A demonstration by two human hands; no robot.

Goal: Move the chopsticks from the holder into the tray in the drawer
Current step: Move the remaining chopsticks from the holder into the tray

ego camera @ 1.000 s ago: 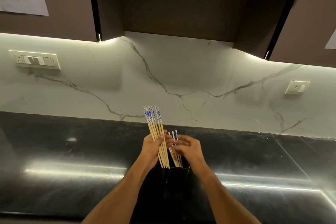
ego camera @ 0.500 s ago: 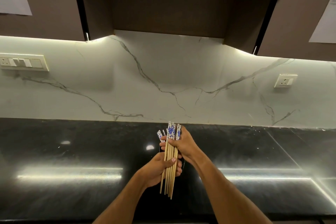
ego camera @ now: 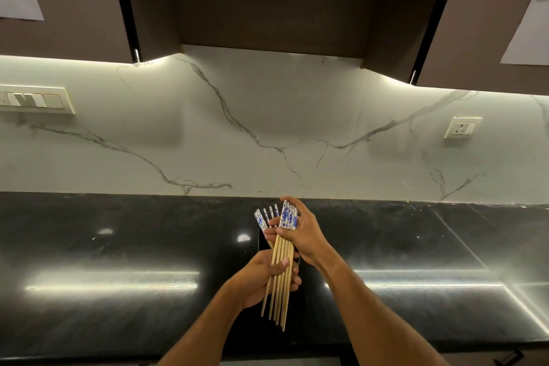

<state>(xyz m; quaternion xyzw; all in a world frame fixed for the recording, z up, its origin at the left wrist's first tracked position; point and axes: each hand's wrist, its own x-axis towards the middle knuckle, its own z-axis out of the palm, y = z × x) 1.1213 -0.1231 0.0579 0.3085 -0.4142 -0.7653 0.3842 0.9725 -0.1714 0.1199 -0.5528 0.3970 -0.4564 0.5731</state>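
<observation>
Since a moment ago the bundle of chopsticks [ego camera: 282,258] has come clear of the holder [ego camera: 263,242], and both hands have settled along it rather than reaching into the pot. Left hand [ego camera: 261,279] is wrapped around the bare wooden shafts low down, thumb pressed across them; right hand [ego camera: 303,235] closes over the blue-and-white patterned tops at about twelve o'clock from the left. The tips hang free, pointing toward six o'clock above the black counter [ego camera: 118,261].

A few more chopsticks [ego camera: 266,217] poke up at ten o'clock from the right hand, apparently in the dark holder, which is hard to make out against the counter.

To my eye this is the gathering step: squaring the bundle before carrying it off. The drawer and its tray are out of sight, presumably below the counter edge at six o'clock. Next comes either collecting those stragglers or lowering the bunch toward the drawer, keeping the sticks parallel so none slips out of the loose lower end.
</observation>
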